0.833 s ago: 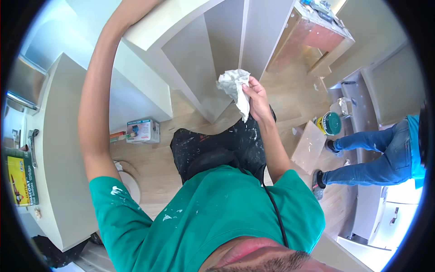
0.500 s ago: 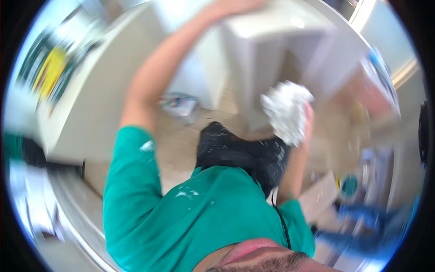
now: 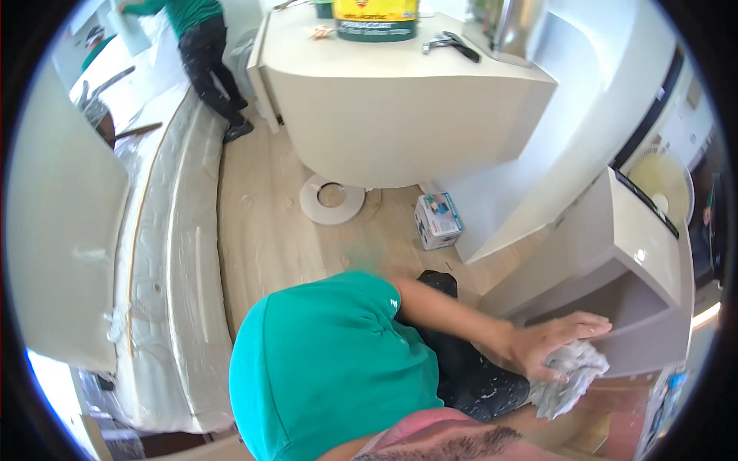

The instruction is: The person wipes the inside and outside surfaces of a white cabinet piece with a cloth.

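Round swings the view, and the left hand, off the cabinet now, has come across to the crumpled white rag, bringing it within that hand's grasp. It's spread open, thumb against the rag, no closed grip showing. The rag sits just under the fingers; the right hand is out of sight.

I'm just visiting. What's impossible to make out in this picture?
In the head view:
Left hand: its palm is hidden by its own back, so its grip on the crumpled white wad is unclear.
Right hand: not visible; hidden or out of frame, unclear which.
Yellow-and-green tub: top cut off by upper edge.
Co-worker in black trousers: head cut off there too.
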A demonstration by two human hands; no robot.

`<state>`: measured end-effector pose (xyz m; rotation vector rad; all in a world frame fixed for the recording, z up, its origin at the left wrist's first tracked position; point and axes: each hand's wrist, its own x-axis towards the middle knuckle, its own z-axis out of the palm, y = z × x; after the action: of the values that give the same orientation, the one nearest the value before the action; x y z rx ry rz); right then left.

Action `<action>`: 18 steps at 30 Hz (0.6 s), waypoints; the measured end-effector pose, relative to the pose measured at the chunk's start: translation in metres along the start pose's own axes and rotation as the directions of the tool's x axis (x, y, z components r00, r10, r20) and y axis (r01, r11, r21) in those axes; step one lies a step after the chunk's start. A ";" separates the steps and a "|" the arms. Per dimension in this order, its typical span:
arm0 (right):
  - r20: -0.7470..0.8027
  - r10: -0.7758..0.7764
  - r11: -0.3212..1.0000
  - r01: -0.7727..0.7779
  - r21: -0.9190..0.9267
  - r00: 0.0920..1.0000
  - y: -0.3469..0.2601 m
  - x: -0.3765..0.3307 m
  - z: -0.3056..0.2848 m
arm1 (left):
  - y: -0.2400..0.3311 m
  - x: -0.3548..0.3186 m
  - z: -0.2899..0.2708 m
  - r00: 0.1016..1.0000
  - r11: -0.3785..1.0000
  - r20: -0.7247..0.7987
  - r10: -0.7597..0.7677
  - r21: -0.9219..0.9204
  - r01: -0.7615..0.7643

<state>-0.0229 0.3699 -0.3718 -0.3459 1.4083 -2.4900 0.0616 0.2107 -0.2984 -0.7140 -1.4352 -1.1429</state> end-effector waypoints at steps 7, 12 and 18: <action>0.083 -0.492 0.627 0.419 -0.656 0.867 -0.034 -0.001 -0.009 | -0.030 -0.061 0.024 0.544 0.425 0.187 -0.818 -0.441 0.791; 0.024 -0.971 0.134 0.621 -0.773 0.239 -0.128 0.014 0.021 | -0.075 -0.105 0.047 0.420 0.336 0.019 -0.907 -0.568 0.751; 0.205 -0.928 -0.060 0.421 -0.905 0.310 -0.209 0.082 0.064 | -0.139 -0.119 0.071 0.263 0.299 -0.144 -0.954 -0.406 0.863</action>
<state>-0.1013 0.3948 -0.1534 -0.9299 3.6611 -2.0865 -0.0662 0.2471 -0.4427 0.3694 -1.3507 -2.2867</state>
